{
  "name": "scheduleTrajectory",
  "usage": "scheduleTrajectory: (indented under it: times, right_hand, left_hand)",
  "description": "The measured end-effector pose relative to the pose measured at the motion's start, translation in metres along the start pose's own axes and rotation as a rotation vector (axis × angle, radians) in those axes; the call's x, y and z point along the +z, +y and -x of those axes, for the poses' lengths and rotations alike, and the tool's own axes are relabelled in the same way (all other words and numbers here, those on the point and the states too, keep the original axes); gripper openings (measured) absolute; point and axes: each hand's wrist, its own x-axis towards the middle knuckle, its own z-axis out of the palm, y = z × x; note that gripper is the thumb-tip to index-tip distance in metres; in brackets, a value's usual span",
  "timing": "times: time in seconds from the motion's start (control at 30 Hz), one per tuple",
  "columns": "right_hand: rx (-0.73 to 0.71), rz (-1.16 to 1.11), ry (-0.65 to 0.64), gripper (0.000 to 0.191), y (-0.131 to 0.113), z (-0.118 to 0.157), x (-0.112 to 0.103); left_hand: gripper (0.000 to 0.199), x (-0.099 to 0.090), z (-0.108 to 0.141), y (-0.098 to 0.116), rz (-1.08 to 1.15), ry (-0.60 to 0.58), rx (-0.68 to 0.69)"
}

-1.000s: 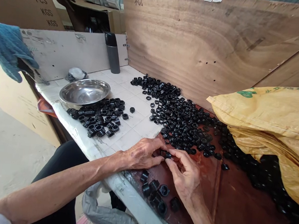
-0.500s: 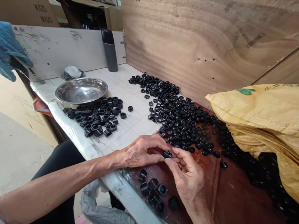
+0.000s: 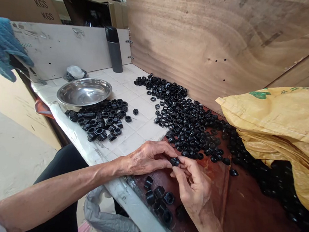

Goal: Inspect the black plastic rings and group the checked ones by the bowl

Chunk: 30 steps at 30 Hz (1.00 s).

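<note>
Between the fingertips of both hands is a small black ring-shaped part (image 3: 174, 161). My left hand (image 3: 146, 158) pinches it from the left, and my right hand (image 3: 195, 181) grips it from the right. Below them, several black parts (image 3: 160, 192) lie on the reddish-brown surface (image 3: 245, 214). A large heap of black rings (image 3: 189, 122) spreads beyond my hands along the wooden board. Another pile of black parts (image 3: 100, 122) sits on the white tiled surface (image 3: 141, 107), beside a shiny metal bowl (image 3: 84, 92).
A dark flask (image 3: 115, 51) stands at the back corner. Yellow sacking (image 3: 278, 119) covers the right side, over more black parts. The wooden board (image 3: 218, 38) rises behind. A blue cloth (image 3: 6, 47) hangs at the left, and a grey sack (image 3: 110, 217) hangs below the front edge.
The view has shifted slightly. Both hands still hold the small black part between their fingertips, with the fingers of my right hand slightly repositioned.
</note>
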Motion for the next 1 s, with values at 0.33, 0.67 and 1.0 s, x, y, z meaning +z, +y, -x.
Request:
scheduleTrajectory:
  times: [0.33, 0.67, 1.0]
  right_hand:
    - [-0.013, 0.170, 0.104, 0.026, -0.002, -0.002, 0.001]
    - [-0.022, 0.162, 0.018, 0.035, -0.011, -0.003, -0.005]
    - [0.032, 0.125, 0.032, 0.021, -0.007, -0.003, -0.004]
  left_hand:
    - [0.022, 0.004, 0.000, 0.006, 0.120, -0.014, -0.146]
    - [0.022, 0.004, 0.001, 0.005, 0.126, 0.044, -0.182]
    - [0.022, 0.005, 0.003, 0.002, 0.137, 0.032, -0.211]
